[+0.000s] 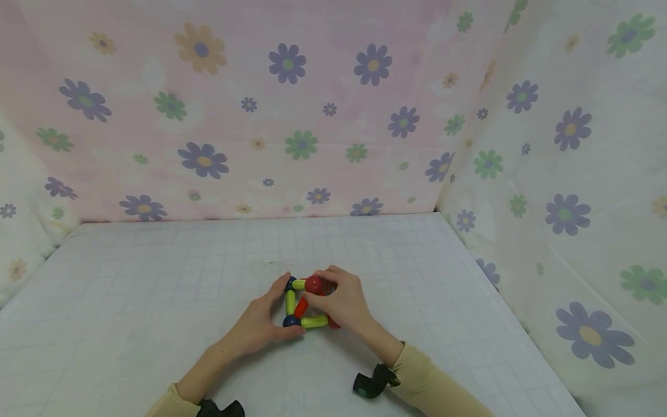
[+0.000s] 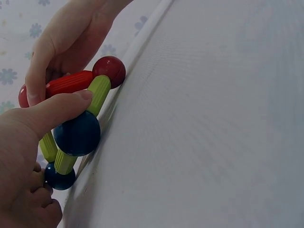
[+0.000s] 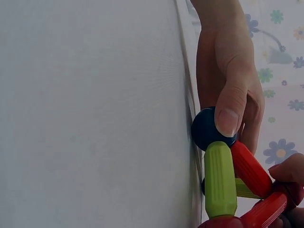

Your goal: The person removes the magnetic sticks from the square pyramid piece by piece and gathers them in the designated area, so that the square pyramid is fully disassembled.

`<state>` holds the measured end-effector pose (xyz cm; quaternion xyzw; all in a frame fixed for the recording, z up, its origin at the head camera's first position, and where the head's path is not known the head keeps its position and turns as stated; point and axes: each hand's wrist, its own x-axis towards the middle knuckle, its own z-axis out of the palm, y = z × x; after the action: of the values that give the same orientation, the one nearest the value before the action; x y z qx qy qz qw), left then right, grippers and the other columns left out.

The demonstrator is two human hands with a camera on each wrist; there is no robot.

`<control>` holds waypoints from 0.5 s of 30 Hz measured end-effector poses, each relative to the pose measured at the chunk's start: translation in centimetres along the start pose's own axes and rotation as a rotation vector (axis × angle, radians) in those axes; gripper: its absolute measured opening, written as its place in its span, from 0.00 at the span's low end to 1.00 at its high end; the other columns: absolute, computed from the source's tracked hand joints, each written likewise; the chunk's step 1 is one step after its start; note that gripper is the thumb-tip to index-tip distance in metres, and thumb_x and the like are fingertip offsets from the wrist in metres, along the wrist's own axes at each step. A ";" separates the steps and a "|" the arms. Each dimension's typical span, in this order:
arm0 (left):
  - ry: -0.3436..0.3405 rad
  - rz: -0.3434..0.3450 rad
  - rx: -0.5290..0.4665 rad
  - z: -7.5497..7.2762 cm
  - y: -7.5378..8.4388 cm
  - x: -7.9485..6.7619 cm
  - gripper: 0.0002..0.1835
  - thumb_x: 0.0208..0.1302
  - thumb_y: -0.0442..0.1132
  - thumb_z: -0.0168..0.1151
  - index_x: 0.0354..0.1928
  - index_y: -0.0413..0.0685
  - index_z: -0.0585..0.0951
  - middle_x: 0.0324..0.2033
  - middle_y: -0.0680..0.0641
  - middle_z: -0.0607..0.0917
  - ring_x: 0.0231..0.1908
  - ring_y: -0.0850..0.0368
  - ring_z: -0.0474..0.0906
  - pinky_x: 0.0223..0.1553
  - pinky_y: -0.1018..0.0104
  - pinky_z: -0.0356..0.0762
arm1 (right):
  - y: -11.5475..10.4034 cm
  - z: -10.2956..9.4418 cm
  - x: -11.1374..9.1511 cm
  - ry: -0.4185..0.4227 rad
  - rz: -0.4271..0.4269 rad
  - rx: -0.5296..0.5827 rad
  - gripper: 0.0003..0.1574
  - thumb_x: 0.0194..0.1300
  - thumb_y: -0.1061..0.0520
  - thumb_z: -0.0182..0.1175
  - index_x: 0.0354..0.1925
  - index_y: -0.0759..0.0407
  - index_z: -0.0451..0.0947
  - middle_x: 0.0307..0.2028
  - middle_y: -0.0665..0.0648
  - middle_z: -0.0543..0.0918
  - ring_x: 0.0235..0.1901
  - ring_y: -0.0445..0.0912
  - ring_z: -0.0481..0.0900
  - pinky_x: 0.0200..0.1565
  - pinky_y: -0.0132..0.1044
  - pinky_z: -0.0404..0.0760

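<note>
Low over the white table, both hands hold a toy frame of magnetic rods and balls. My left hand point(image 1: 255, 327) spans its left side, thumb on the near blue ball point(image 2: 77, 133) and a finger by the far blue ball point(image 1: 291, 283). A yellow-green rod point(image 1: 290, 303) joins these two balls. My right hand point(image 1: 345, 298) pinches the frame at a raised red ball point(image 1: 314, 284). Another yellow-green rod point(image 3: 220, 178) runs from the near blue ball to a red ball point(image 2: 109, 72) low on the right. Red rods point(image 3: 251, 169) slope up to the pinched ball. Fingers hide part of the far side.
The white gridded table point(image 1: 156, 278) spreads around the hands. Flowered cloth point(image 1: 333, 127) stands behind it and at both sides. A black wrist device point(image 1: 372, 382) sits by the right sleeve, and another point(image 1: 221, 409) by the left.
</note>
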<state>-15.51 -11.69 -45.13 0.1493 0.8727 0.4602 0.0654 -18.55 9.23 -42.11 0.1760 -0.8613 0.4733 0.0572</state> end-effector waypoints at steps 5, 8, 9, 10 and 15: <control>0.001 0.007 0.003 0.0 0.0 0.0 0.61 0.49 0.57 0.79 0.80 0.54 0.52 0.77 0.49 0.58 0.77 0.47 0.53 0.73 0.41 0.56 | 0.1 -0.1 0.0 -0.030 -0.011 0.039 0.17 0.55 0.53 0.75 0.44 0.54 0.86 0.35 0.47 0.85 0.35 0.41 0.81 0.37 0.30 0.84; 0.003 0.013 0.003 0.0 0.0 -0.1 0.61 0.49 0.56 0.79 0.80 0.54 0.53 0.77 0.50 0.58 0.76 0.48 0.53 0.73 0.42 0.56 | 0.2 -0.2 0.0 -0.045 -0.011 0.052 0.16 0.56 0.53 0.74 0.44 0.53 0.86 0.35 0.47 0.86 0.35 0.42 0.81 0.38 0.30 0.84; 0.003 0.015 0.003 0.0 0.0 -0.1 0.60 0.49 0.56 0.79 0.79 0.54 0.53 0.77 0.50 0.58 0.76 0.48 0.53 0.73 0.42 0.56 | 0.3 -0.2 0.0 -0.050 -0.008 0.054 0.16 0.56 0.53 0.74 0.44 0.52 0.86 0.36 0.47 0.86 0.35 0.42 0.80 0.38 0.31 0.84; 0.003 0.016 0.003 0.0 0.0 -0.1 0.60 0.49 0.56 0.79 0.80 0.54 0.53 0.77 0.50 0.58 0.77 0.48 0.53 0.73 0.42 0.56 | 0.4 -0.2 0.1 -0.054 -0.005 0.056 0.16 0.56 0.53 0.74 0.44 0.52 0.86 0.36 0.47 0.86 0.35 0.42 0.80 0.38 0.31 0.84; 0.004 0.017 0.009 0.0 -0.1 -0.1 0.60 0.50 0.56 0.78 0.80 0.54 0.52 0.78 0.49 0.57 0.76 0.48 0.53 0.73 0.42 0.56 | 0.4 -0.3 0.1 -0.070 0.022 0.076 0.17 0.56 0.53 0.73 0.45 0.52 0.86 0.37 0.48 0.87 0.35 0.43 0.80 0.38 0.31 0.83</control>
<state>-15.41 -11.81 -45.19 0.1561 0.8735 0.4572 0.0593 -18.83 9.63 -42.26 0.1850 -0.8461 0.4998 0.0148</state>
